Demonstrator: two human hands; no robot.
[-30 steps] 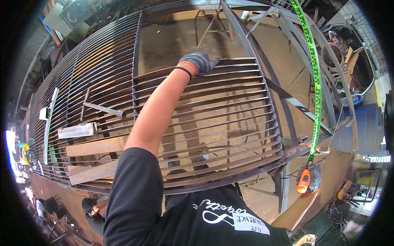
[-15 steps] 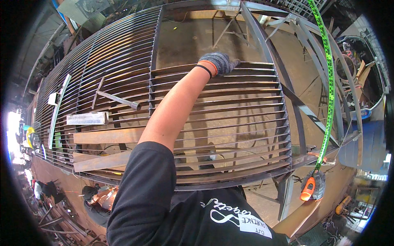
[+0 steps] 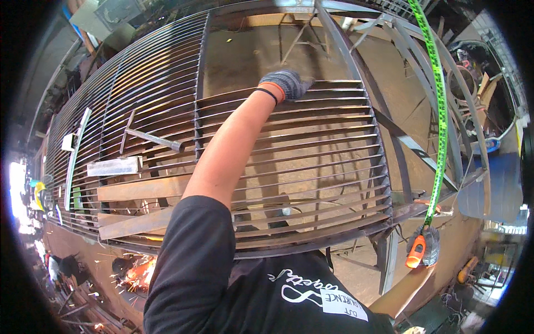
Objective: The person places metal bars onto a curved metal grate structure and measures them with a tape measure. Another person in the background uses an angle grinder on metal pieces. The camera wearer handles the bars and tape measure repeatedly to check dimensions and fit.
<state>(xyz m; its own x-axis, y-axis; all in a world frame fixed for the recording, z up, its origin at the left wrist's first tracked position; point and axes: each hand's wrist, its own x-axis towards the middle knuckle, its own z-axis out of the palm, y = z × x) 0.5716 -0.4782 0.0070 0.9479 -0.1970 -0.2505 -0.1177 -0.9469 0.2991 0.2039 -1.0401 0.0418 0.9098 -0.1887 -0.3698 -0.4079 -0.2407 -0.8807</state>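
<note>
Right hand, at the lower right of the frame, is closed around a tape measure; it wears a dark grey glove of fuzzy texture. The measure's case is orange, compact and rounded, and sits at the left side of the grip. From the case, a bright green tape blade with black graduations extends upward in a shallow curve to the top edge of the frame.

Left hand, at the upper centre, wears a grey knit glove with an orange cuff. Its fingers are bent at the uppermost flat bar; their undersides are hidden, so whether they clasp the bar cannot be told. This bar is thin, dark metal and runs to the right of the hand.

Below it, parallel metal slats form a grating across the centre. On the grating at centre left lie a T-shaped metal tool, a silvery rectangular block and a brown flat strip. Orange sparks show at the lower left.
</note>
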